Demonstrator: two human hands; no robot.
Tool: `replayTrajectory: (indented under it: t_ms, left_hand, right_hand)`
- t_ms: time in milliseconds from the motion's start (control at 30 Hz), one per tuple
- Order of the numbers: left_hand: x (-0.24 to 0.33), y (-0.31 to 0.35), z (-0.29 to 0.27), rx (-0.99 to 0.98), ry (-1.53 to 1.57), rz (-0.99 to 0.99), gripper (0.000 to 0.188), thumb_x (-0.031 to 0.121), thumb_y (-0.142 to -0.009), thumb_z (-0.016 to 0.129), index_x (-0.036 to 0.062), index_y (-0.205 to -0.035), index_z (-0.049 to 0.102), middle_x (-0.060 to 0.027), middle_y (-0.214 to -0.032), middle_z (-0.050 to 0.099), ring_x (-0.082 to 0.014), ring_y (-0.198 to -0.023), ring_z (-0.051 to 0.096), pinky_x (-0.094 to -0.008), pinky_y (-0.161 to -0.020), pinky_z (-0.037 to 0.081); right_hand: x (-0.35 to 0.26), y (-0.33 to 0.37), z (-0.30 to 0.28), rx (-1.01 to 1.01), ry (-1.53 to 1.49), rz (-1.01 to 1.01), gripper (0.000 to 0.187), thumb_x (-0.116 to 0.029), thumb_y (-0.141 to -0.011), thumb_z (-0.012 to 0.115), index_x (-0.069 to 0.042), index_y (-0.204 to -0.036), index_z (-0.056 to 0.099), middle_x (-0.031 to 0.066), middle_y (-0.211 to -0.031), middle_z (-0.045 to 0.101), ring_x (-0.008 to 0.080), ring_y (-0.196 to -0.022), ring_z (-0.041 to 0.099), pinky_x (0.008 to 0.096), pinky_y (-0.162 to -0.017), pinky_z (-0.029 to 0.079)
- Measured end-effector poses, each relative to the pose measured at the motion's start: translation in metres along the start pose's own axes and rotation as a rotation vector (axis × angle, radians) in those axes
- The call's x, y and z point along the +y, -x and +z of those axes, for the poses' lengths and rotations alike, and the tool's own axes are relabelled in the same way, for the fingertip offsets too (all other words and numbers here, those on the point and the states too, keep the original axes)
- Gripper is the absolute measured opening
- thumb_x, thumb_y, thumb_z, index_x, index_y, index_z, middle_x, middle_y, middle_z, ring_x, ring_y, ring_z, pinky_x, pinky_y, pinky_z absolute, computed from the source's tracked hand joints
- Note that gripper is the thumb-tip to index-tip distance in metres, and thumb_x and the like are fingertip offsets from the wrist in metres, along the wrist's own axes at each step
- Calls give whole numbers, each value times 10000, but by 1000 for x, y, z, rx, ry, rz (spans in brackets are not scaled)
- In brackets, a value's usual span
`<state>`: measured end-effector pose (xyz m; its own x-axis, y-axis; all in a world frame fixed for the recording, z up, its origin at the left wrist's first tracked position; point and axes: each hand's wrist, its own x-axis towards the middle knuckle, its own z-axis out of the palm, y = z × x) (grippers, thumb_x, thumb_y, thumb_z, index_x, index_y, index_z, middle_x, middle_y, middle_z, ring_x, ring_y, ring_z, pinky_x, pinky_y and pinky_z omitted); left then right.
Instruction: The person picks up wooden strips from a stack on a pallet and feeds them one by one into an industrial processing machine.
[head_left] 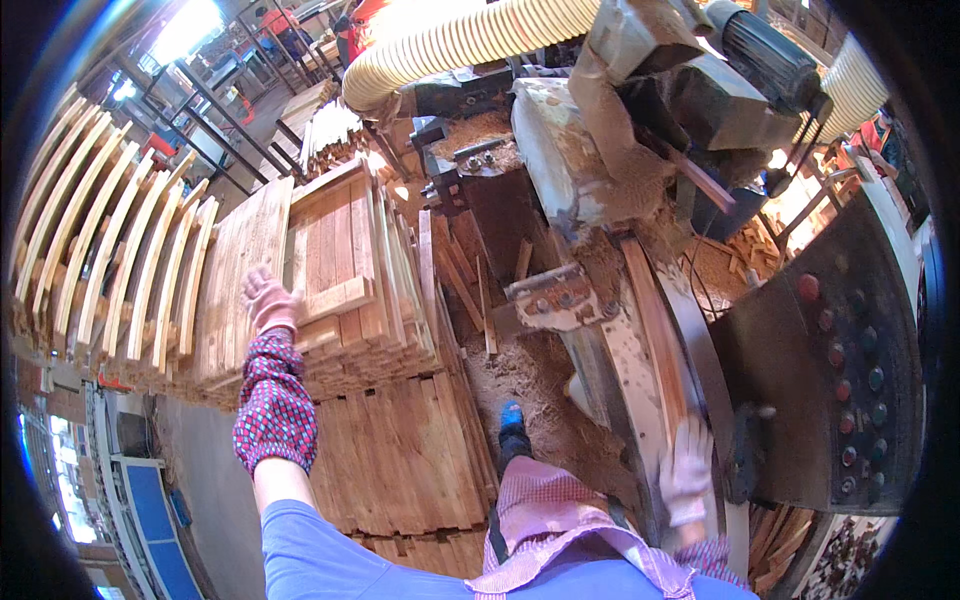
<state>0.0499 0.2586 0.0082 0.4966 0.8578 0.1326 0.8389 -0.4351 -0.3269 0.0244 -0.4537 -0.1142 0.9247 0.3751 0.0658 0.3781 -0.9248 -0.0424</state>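
Note:
My left hand [270, 298], in a pale pink work glove, reaches out to the stack of wooden boards [240, 245] on the left. Its fingers are spread over the top boards and grip nothing. On the right, my right hand [688, 468], gloved too and slightly blurred, lies with fingers stretched out at the near end of a long wooden strip [655, 340]. That strip lies along the metal bed [630, 365] of a woodworking machine. Its far end runs under the sawdust-covered machine head [570, 150].
Curved rows of slats [110, 235] stand at far left. A ribbed cream hose [470, 45] crosses above the machine. Right of the bed is a dark control panel [840, 370] with coloured buttons. Sawdust and offcuts [485, 310] litter the floor between stack and machine.

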Motion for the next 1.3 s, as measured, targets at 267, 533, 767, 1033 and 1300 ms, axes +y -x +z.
replayTrajectory:
  t_ms: [267,533,767,1033,1300]
  left_hand:
    - [-39,-59,57,-53,14,-55,722,186,-772,683,9,-1403,380,-194,-1429,440,-329,-1349,416,-414,-1100,380]
    - [13,139,-52,-451,1739,50,485,158,-742,686,19,-1181,532,-94,-952,644,-172,-832,625,-317,-763,544]
    - [137,396,-5,-573,2382,23,538,283,-840,797,20,-1240,551,-66,-1031,650,-176,-899,635,-315,-809,532]
    - [191,490,-9,-852,2330,203,379,258,-962,649,21,-1223,509,-85,-1081,628,-177,-913,649,-332,-817,566]
    - [167,461,9,-960,2056,227,389,172,-954,654,17,-1275,498,-73,-1112,628,-171,-954,654,-331,-842,564]
  right_hand:
    - [-5,-201,41,89,98,-159,501,-269,-965,457,-26,-1404,450,196,-1473,426,377,-1352,404,486,-1159,268]
    - [-88,-190,-30,-18,-927,-102,540,-222,-929,628,3,-1398,483,202,-1431,497,373,-1293,502,416,-1084,414]
    - [-168,-36,-77,-243,-1124,-350,951,-294,-799,789,49,-1505,252,281,-1513,346,361,-1408,368,394,-1147,334]
    - [2,150,-53,-144,-617,165,724,-229,-832,660,74,-1425,375,312,-1379,476,449,-1270,486,475,-1078,400]
    - [4,-53,2,148,-34,-117,479,-212,-885,561,24,-1300,531,220,-1358,518,388,-1268,475,497,-1082,360]
